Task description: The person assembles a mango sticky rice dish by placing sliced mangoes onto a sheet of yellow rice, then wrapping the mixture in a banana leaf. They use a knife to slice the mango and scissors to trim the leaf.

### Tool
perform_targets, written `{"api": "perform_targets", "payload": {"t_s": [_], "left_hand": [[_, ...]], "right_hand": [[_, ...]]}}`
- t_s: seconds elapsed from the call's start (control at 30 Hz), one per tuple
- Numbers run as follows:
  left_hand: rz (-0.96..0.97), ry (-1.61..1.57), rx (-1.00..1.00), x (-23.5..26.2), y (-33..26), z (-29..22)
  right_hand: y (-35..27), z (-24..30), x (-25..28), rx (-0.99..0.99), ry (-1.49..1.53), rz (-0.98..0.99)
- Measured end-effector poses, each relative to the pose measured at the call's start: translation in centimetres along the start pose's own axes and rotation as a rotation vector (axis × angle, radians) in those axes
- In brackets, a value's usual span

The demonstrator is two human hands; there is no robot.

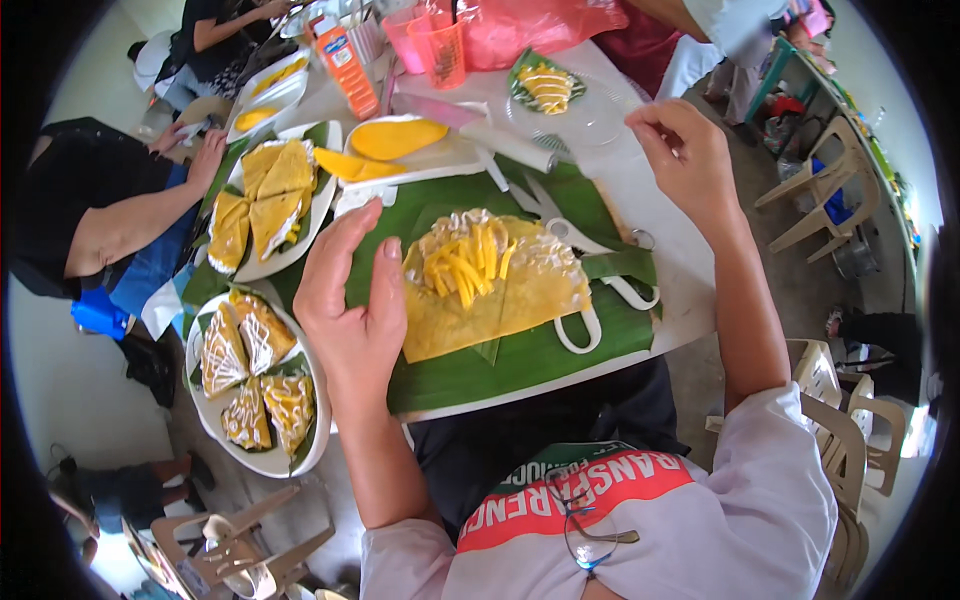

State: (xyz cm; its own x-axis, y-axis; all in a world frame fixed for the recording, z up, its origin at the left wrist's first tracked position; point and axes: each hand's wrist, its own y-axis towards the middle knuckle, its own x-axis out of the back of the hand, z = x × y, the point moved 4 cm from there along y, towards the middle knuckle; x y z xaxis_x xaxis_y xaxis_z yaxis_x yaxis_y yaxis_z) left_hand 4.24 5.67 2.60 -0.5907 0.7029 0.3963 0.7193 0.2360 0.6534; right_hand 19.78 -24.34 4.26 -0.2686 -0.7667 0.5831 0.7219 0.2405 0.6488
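The left hand [350,305] lies flat, fingers spread and holding nothing, on the banana leaf [520,360], its fingertips just beside the left edge of the crepe [530,295]. The crepe sits in the middle of the leaf on the white surface [665,215], folded partly open, with yellow mango strips [465,262] and white cream on top. The right hand [685,155] is raised over the far right of the surface, well apart from the crepe, fingers curled with fingertips pinched together; whether anything is between them cannot be told. White-handled scissors [585,275] lie on the leaf, touching the crepe's right side. Past the leaf stands a tray [440,160] with mango slices [395,140]. To the left, two plates [255,460] hold folded crepes, and another person's arm [140,215] rests at the surface edge.
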Motion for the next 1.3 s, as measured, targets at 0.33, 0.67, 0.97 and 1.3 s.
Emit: {"api": "perform_targets", "payload": {"t_s": [0.33,0.67,0.97,1.3], "left_hand": [[-0.024,-0.133,0.1,-0.1,-0.4,-0.4],[0.021,0.221,0.254,1.3,-5.9,-3.3],[0.059,0.348,0.233,1.5,-7.1,-3.7],[0.006,0.143,0.122,1.4,-4.1,-2.3]], "right_hand": [[-3.6,2.6,-1.0,0.076,0.144,0.116],[-4.5,3.4,-0.7,0.188,0.166,0.217],[-4.7,4.8,0.0,0.23,0.182,0.205],[-3.7,7.0,-0.7,0.265,0.098,0.28]]}}
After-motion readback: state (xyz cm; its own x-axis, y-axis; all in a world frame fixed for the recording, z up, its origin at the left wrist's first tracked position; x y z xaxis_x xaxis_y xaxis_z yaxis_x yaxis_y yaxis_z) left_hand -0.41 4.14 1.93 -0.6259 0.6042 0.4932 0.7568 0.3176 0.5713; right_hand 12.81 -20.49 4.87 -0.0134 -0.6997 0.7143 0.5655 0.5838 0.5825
